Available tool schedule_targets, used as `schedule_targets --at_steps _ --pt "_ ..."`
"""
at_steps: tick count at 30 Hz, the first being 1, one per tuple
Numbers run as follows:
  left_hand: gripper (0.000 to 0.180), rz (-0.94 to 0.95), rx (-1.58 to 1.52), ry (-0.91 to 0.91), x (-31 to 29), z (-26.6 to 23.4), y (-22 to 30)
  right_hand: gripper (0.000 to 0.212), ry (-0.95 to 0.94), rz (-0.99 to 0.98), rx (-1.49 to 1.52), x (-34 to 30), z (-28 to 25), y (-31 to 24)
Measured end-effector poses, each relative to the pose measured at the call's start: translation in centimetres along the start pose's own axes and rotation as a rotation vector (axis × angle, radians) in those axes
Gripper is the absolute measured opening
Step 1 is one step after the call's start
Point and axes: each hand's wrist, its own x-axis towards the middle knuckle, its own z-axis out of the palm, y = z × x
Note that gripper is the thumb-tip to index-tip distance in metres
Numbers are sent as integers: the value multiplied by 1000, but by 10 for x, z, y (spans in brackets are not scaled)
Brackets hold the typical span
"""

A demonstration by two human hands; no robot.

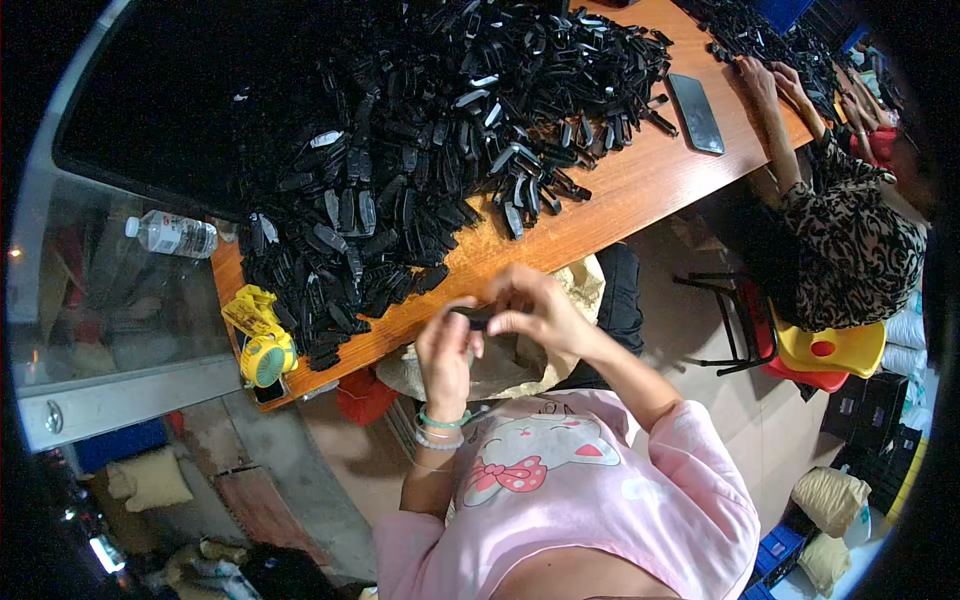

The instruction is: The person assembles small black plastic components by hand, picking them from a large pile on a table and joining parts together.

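A small black plastic piece (474,318) is held between my two hands, above the table's front edge. My left hand (445,355), with beaded bracelets at the wrist, is closed on one end of it. Thumb and fingers of my right hand (540,312) pinch at the other end, slightly blurred. Just beyond my hands, a large heap of similar black plastic pieces (365,200) covers much of the wooden table (600,200). Below my hands, an open pale sack (585,290) is partly hidden by them.
A yellow device (266,355) stands at the table's left corner, near a clear plastic bottle (175,234) lying on its side. A dark phone (696,114) lies to the right. Another person (850,230) works farther along the table, near a yellow stool (835,350).
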Motion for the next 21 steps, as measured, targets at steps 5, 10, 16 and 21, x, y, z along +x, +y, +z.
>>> schedule_targets --at_steps 5,10,16,21 --pt "32 28 -370 15 23 -42 22 39 443 -99 -974 47 -25 27" --pt "13 634 1210 272 40 -25 32 32 283 -108 -860 45 -26 44" --pt "12 531 1324 232 33 -15 34 36 295 -170 -760 30 -6 30" --pt "14 642 1059 202 30 -25 17 33 480 -356 -666 37 -22 40"
